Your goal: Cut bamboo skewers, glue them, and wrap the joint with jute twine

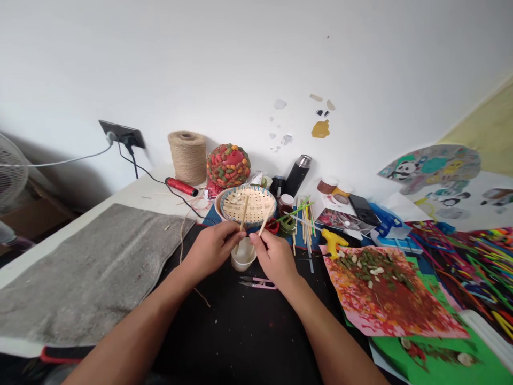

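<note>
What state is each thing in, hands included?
left hand: pinching the left stick
right hand: pinching the right stick
cup: upright, uncovered
pink snips: lying flat, blades apart
glue gun: lying down
twine spool: standing on end
red spool: on its side
gray cloth: spread out
wall socket: plugs inserted
black flask: cap on
fan: running or not, can't tell

There is just one camera, up on the head. It looks ahead and down at the surface (151, 187), with the fingers (233, 230) near, just under the middle. The left arm (148, 315) comes in from seven o'clock and the right arm (328, 326) from five. The wall (224, 69) fills twelve o'clock. The view is wide: a fan (12, 166) peeks in at nine.
</note>
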A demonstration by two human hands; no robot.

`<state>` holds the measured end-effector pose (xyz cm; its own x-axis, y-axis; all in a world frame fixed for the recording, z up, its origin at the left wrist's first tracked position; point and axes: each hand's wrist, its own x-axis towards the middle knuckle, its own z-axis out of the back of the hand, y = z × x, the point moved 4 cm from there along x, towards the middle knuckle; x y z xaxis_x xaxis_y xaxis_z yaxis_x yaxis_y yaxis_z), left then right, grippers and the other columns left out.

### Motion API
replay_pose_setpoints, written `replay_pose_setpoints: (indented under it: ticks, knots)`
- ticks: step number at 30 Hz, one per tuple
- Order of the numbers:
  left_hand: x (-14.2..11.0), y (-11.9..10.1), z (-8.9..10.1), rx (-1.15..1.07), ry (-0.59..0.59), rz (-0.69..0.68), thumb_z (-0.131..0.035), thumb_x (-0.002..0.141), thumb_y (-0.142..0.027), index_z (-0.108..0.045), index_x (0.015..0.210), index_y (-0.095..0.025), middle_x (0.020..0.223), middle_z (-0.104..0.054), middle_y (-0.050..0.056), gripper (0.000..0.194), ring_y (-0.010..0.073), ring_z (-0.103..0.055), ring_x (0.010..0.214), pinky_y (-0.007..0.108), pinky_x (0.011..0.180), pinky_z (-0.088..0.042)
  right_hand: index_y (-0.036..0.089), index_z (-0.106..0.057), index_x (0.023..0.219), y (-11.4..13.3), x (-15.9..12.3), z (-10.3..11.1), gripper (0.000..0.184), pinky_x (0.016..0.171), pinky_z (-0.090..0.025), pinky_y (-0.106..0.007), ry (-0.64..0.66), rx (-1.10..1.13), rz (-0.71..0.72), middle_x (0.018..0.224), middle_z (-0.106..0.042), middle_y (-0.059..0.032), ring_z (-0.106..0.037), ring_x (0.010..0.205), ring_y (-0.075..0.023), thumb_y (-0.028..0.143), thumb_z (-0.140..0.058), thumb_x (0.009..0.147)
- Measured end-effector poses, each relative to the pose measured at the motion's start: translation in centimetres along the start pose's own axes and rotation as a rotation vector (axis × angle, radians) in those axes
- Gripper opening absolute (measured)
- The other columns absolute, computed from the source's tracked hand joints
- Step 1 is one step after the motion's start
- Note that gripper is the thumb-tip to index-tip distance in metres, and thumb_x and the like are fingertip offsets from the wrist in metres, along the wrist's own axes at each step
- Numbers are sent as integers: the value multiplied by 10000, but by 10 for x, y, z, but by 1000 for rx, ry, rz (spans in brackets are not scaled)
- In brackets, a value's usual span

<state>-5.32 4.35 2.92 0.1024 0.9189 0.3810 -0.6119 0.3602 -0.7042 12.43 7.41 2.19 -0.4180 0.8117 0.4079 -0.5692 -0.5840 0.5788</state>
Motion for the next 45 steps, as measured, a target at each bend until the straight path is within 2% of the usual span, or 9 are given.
replay_pose_setpoints:
  ticks: [6, 10, 13, 18, 24, 35, 42, 45]
  knots:
    - [0, -1, 5, 30, 31, -6, -538, 1045, -366, -685, 879, -195, 818, -684, 26, 280, 176, -632, 763, 272, 716, -465, 223, -717, 900, -11, -7, 2, 402, 607, -451, -270, 19, 132, -92, 541, -641, 3, -660, 538, -195, 460, -461, 1099]
    - [0, -2, 6, 30, 58, -23, -548, 1047, -343, -697, 892, -195, 822, -693, 20, 261, 172, -642, 768, 266, 707, -457, 212, -713, 866, -8, -7, 3, 422, 654, -465, -274, 6, 67, -43, 706, -748, -61, -727, 685, -216, 463, -464, 1097]
    - [0, -2, 5, 27, 82, -41, -543, 1054, -332, -689, 898, -192, 820, -680, 15, 256, 165, -627, 759, 264, 701, -448, 205, -711, 860, -6, -7, 1, 432, 676, -468, -276, 15, 34, -19, 769, -774, -81, -744, 732, -222, 458, -457, 1100]
    - [0, 0, 7, 9, 87, -47, -541, 1059, -329, -686, 906, -186, 827, -672, 10, 256, 161, -624, 775, 260, 713, -449, 208, -700, 852, -9, -7, 0, 461, 656, -463, -266, 7, 49, -30, 717, -752, -64, -730, 685, -210, 484, -431, 1104]
    - [0, 1, 15, -32, 111, -64, -569, 1051, -324, -714, 943, -197, 875, -720, 8, 221, 160, -648, 801, 253, 754, -474, 210, -703, 866, -9, -9, 3, 450, 610, -440, -266, 14, 97, -53, 526, -621, -1, -668, 548, -198, 485, -433, 1099]
    - [-4, 10, 21, -100, 190, -88, -579, 1060, -370, -741, 1003, -185, 965, -770, 45, 253, 188, -703, 881, 271, 811, -517, 198, -721, 863, -9, -11, 4, 423, 606, -414, -271, 6, 135, -37, 582, -648, -10, -655, 568, -187, 462, -480, 1087]
    - [-6, 12, 23, -85, 214, -85, -582, 1056, -391, -758, 989, -172, 901, -776, 53, 289, 189, -698, 821, 280, 771, -535, 207, -708, 853, -9, -12, 3, 382, 592, -414, -263, 61, 158, -55, 581, -643, 6, -640, 556, -173, 460, -524, 1072]
    - [-6, 11, 24, -90, 213, -59, -596, 1046, -362, -763, 1027, -186, 950, -788, 45, 243, 191, -715, 856, 279, 793, -540, 210, -707, 861, -9, -13, 2, 381, 574, -422, -254, 80, 192, -66, 576, -639, 12, -630, 536, -164, 473, -528, 1070]
